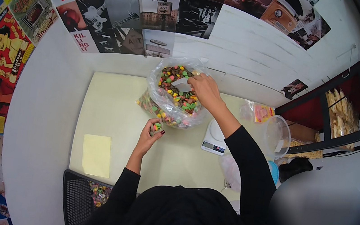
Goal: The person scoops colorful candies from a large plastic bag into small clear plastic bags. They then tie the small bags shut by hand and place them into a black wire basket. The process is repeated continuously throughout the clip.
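A large clear plastic bag (155, 92) stands open at the back of the table, filled with multicoloured candies (177, 73) in brown, yellow, green, pink and orange. Over its right rim reaches my right hand (207, 90), closed on a whitish scoop (182, 84) that dips among the candies. In front of the bag, my left hand (145, 139) is closed around a small clear bag (157, 127) with a few colourful pieces showing in it. Its lower part is hidden by my fingers.
A white digital scale (215, 137) sits right of the big bag, near a clear round tub (277, 136) and plastic packaging (262, 113). Yellow paper (96, 155) lies at left. Below it, a black basket (72, 200) holds filled packets (100, 193). A dark shelf rack (343, 150) stands right.
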